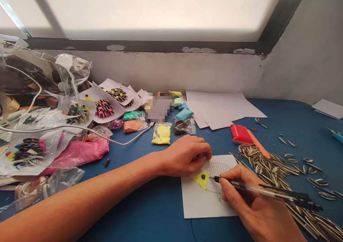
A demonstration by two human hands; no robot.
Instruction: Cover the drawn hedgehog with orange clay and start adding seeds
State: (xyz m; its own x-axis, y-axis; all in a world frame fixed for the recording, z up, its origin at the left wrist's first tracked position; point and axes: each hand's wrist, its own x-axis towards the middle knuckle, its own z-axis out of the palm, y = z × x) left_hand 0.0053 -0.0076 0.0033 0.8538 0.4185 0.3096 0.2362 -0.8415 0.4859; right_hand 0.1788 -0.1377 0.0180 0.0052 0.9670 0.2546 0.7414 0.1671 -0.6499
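My right hand (257, 202) is closed around a black pen (268, 192) with a clear barrel, its tip on a small sheet of white paper (195, 206). The sheet carries an inked drawing (218, 171) of a rounded body with a scale-like pattern and a leg. A flat yellow clay piece (201, 179) with a dark round dot sits at the drawing's left end. My left hand (186, 156) rests with curled fingers on the sheet's upper left edge; whether anything is under those fingers is hidden.
Striped sunflower seeds (270, 165) lie loose at the right beside a red clay packet (241, 134). Bagged yellow clay (162, 133) and other colours stand behind my left hand. Seed-covered pictures (104, 108), a pink cloth (80, 152) and a white cable (88, 129) crowd the left. Blank sheets (222, 106) lie at the back.
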